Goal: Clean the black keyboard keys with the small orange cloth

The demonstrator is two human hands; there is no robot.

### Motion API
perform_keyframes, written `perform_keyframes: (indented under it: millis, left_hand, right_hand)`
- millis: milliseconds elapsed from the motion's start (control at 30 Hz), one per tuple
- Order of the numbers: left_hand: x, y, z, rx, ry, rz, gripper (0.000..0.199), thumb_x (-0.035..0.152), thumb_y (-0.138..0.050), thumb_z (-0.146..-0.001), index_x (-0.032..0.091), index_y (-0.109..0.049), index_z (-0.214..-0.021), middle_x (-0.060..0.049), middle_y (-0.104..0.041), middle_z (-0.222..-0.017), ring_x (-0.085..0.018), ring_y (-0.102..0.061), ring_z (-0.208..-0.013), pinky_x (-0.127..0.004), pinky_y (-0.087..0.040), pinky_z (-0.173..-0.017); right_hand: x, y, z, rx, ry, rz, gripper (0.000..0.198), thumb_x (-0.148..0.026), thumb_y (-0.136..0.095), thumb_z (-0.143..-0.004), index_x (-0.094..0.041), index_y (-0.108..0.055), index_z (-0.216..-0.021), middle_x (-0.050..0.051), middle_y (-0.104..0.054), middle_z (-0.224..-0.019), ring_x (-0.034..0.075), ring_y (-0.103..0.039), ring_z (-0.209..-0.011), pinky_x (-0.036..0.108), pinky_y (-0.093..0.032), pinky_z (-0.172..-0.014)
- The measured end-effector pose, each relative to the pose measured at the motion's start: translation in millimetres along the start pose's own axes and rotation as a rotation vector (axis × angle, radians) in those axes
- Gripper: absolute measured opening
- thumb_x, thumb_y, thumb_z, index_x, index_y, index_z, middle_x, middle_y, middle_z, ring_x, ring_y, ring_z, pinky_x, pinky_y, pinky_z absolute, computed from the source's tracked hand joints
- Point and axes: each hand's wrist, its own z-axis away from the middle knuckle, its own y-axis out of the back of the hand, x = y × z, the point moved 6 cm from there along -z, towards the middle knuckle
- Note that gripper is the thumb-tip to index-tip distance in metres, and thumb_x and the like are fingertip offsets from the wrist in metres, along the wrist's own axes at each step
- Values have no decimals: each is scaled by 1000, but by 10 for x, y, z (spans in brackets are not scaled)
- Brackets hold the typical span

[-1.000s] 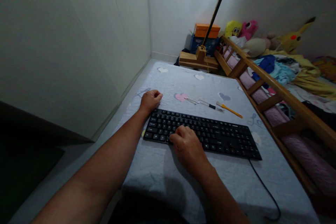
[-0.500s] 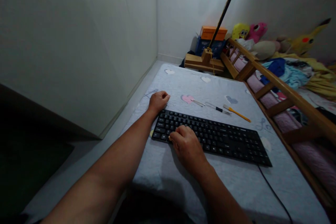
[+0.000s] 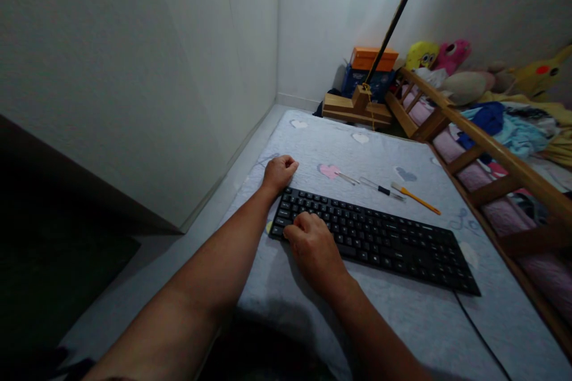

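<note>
A black keyboard [image 3: 379, 238] lies slantwise on the light blue bed cover with printed hearts. My left hand [image 3: 279, 172] rests in a loose fist by the keyboard's far left corner. Over the left part of the keys is my right hand [image 3: 313, 250], its fingers curled together low at the near left edge. Anything in that pinch is hidden by the hand. Behind the keyboard lie thin white cotton swabs [image 3: 347, 178], a wire keycap puller [image 3: 383, 190] with a dark handle, and a small brush [image 3: 420, 200] with an orange handle.
A wooden bed rail [image 3: 500, 155] runs along the right, with clothes and plush toys [image 3: 422, 55] beyond it. At the back stand a wooden stand [image 3: 357, 107] with a slanted pole and an orange box [image 3: 373, 58]. A pale cabinet [image 3: 179, 89] rises on the left. The keyboard's cable [image 3: 482, 333] trails toward the near right.
The view has shifted so that the scene sits farther right. My right hand has moved slightly left along the keyboard's near edge. My left hand stays in its fist by the corner.
</note>
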Motion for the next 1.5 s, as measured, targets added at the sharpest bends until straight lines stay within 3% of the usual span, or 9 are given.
perform_keyframes:
  millis: [433, 667, 1033, 1300, 1500]
  left_hand:
    - [-33, -7, -15, 3, 24, 46, 23, 34, -56, -81, 17, -68, -72, -5, -69, -72, -18, -61, -71, -29, -45, -69]
    - [-14, -7, 2, -3, 17, 39, 23, 34, -57, -81, 16, -68, -71, -5, -69, -71, -18, -60, -69, -29, -45, -68]
    - [-15, -20, -9, -4, 12, 27, 22, 32, -58, -82, 16, -68, -71, -5, -69, -72, -17, -60, -68, -29, -44, -68]
    - [18, -21, -1, 4, 2, 5, 22, 32, -56, -82, 17, -67, -70, -2, -67, -69, -16, -58, -68, -27, -42, -66]
    - [20, -22, -1, 4, 4, 7, 21, 30, -58, -83, 16, -69, -72, -3, -68, -70, -15, -58, -67, -26, -42, -66]
  right_hand:
    - [-61, -4, -76, 43, 39, -43, 19, -9, -57, -93, -20, -70, -83, 4, -58, -87, 18, -46, -82, 30, -35, -74]
    - [-168, -108, -153, -17, 73, 11, 15, -15, -59, -94, -20, -70, -85, 6, -59, -89, 19, -46, -83, 32, -35, -73]
    - [-28, 71, -137, -105, 8, -92, 18, -5, -59, -85, -18, -72, -84, 6, -59, -91, 19, -49, -86, 31, -38, -77]
    - [-76, -32, -340, -96, 37, -2, 20, -15, -56, -95, -19, -73, -87, 6, -61, -92, 19, -48, -86, 31, -37, -77]
    - [31, -34, -294, -126, 3, 11, 22, -14, -55, -95, -19, -75, -88, 7, -61, -93, 19, -49, -86, 31, -37, -78]
